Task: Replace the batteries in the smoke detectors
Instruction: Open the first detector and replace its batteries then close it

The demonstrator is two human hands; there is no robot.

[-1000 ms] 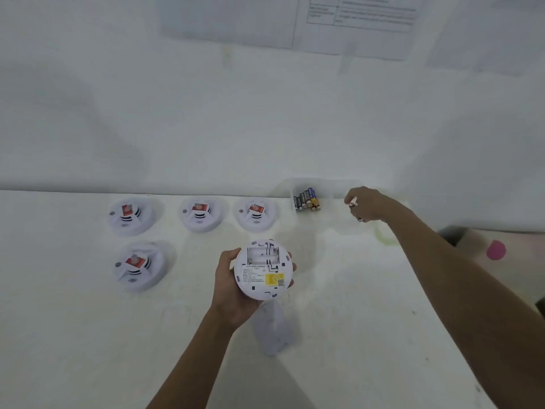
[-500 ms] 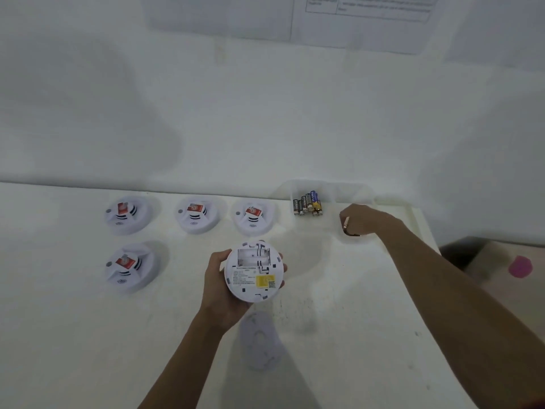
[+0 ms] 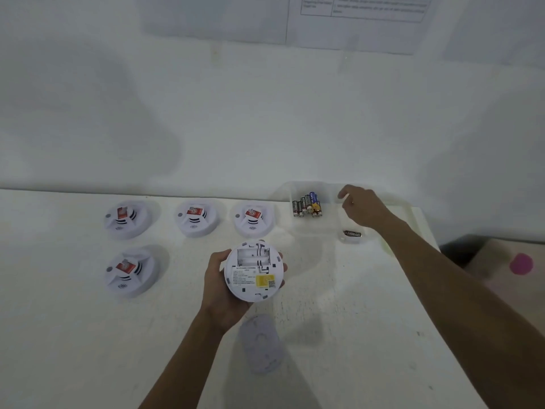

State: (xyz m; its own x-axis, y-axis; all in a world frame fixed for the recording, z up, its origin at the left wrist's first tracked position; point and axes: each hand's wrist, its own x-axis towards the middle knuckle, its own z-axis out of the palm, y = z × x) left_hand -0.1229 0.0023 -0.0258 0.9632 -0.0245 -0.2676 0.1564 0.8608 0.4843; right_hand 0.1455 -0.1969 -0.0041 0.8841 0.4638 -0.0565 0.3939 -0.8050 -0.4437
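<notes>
left hand [image 3: 224, 287]: at the centre of the frame, just below the middle. its fingers and thumb wrap round the rim of a white smoke detector [image 3: 254, 271] and hold it above the table [image 3: 73, 335]. the detector's back faces the camera. its battery bay, in the upper half of the back, is open with bare slots. a yellow label sits at the lower right of the back, with lines of small print to its left, too small to read.

right hand [image 3: 361, 206]: at right of centre, reaching to the far edge of the table, over a clear tray [image 3: 321, 228]. its fingers are loosely bent and slack, gripping nothing that shows.

batteries [image 3: 306, 205]: bunched together in the tray's upper left part, left of the right hand and apart from it. a single battery [image 3: 352, 233] lies on its side in the tray's lower right part, just below the right hand.

row of three detectors [image 3: 196, 216]: on the table at the left and centre, face up, each with a red tag. a fourth detector [image 3: 129, 271] sits below the leftmost of the row, also with a red tag.

round plate [image 3: 261, 343]: flat on the table, below the held smoke detector and beside the left forearm.

wall [image 3: 206, 113]: white, behind the table. a printed sheet [image 3: 362, 13] hangs at the upper right of the frame, its text unreadable. a blurred pink object [image 3: 521, 263] shows at the right edge, off the table.
</notes>
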